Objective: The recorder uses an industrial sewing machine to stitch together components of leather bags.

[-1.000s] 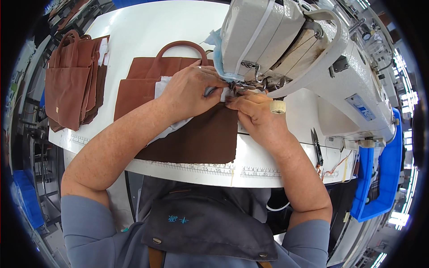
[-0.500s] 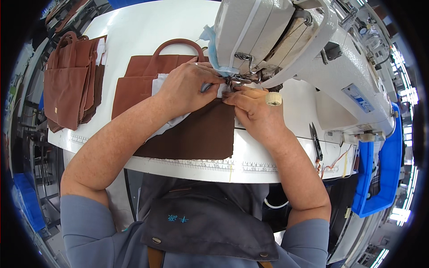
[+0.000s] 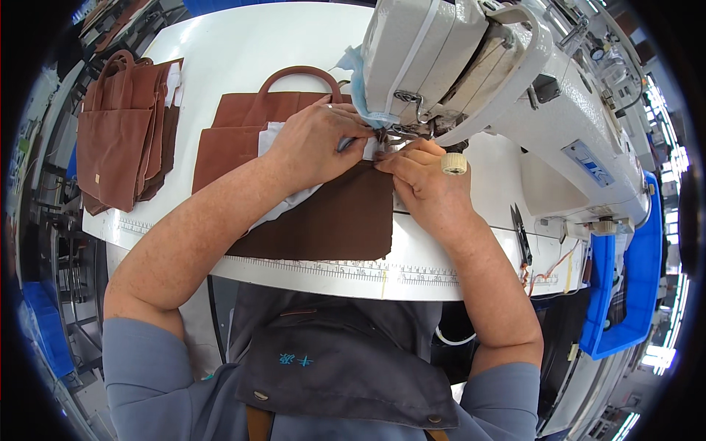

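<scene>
Beneath the needle area of a white sewing machine (image 3: pixel 412 59) lies a brown bag piece (image 3: pixel 228 158) with a rounded handle (image 3: pixel 305 71). White lining (image 3: pixel 270 137) shows between its reddish-brown part and a darker brown panel (image 3: pixel 323 217). My left hand (image 3: pixel 316 140) presses on the piece just left of the presser foot (image 3: pixel 393 134), fingers closed on the material. A small dark grey object (image 3: pixel 344 144) shows under those fingers; its kind is unclear. Bent fingers of my right hand (image 3: pixel 430 176) pinch the panel's upper edge at the right of the foot. The exact stitching point is hidden by fingers.
At the left, a stack of similar brown bag pieces (image 3: pixel 118 147) lies on the white table (image 3: pixel 257 37). Black thread snips (image 3: pixel 521 235) rest right of my forearm. A ruler strip (image 3: pixel 331 270) runs along the front edge. A blue bin (image 3: pixel 625 294) stands at the right.
The whole view has shifted slightly, table and machine alike. Both hands stay on the bag piece by the presser foot, with hardly any change in their grip.
</scene>
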`<action>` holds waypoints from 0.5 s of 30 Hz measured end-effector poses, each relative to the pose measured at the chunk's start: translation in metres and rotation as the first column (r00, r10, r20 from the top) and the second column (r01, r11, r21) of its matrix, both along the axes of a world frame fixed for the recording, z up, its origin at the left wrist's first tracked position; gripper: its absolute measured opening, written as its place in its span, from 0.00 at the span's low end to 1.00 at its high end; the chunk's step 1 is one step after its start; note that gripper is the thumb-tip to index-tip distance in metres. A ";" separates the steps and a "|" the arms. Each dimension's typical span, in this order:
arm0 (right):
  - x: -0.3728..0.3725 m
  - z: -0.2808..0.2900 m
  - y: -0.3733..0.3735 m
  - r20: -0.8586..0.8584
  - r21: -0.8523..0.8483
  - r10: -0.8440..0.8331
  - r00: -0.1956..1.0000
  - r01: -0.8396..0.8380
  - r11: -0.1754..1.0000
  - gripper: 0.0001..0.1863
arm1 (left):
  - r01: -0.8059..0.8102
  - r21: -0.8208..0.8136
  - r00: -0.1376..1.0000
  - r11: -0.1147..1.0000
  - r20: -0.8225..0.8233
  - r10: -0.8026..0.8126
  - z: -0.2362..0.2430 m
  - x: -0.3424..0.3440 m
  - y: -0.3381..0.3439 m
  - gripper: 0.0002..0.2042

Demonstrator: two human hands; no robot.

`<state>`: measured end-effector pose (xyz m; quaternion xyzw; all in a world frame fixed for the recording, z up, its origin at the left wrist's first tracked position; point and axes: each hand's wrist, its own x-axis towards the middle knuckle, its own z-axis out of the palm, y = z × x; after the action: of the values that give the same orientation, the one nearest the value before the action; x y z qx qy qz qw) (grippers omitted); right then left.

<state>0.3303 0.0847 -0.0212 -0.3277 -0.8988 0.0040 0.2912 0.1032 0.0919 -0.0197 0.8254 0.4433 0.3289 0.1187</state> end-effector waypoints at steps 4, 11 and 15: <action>0.000 -0.004 0.003 -0.037 0.056 -0.004 0.999 0.006 0.998 0.06 | -0.008 0.010 1.000 1.000 0.008 0.008 -0.001 0.001 0.003 0.10; 0.000 0.000 0.005 -0.001 0.082 -0.011 1.000 0.011 0.997 0.05 | 0.040 0.017 0.999 0.999 -0.008 -0.040 -0.005 -0.005 0.017 0.09; -0.001 0.002 0.003 0.084 0.176 -0.063 0.994 0.047 0.983 0.06 | 0.053 0.059 0.999 0.997 -0.008 -0.053 -0.005 -0.007 0.024 0.10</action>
<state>0.3294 0.0874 -0.0189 -0.3256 -0.8984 -0.0970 0.2781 0.0959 0.1159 -0.0250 0.8410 0.4117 0.3360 0.1014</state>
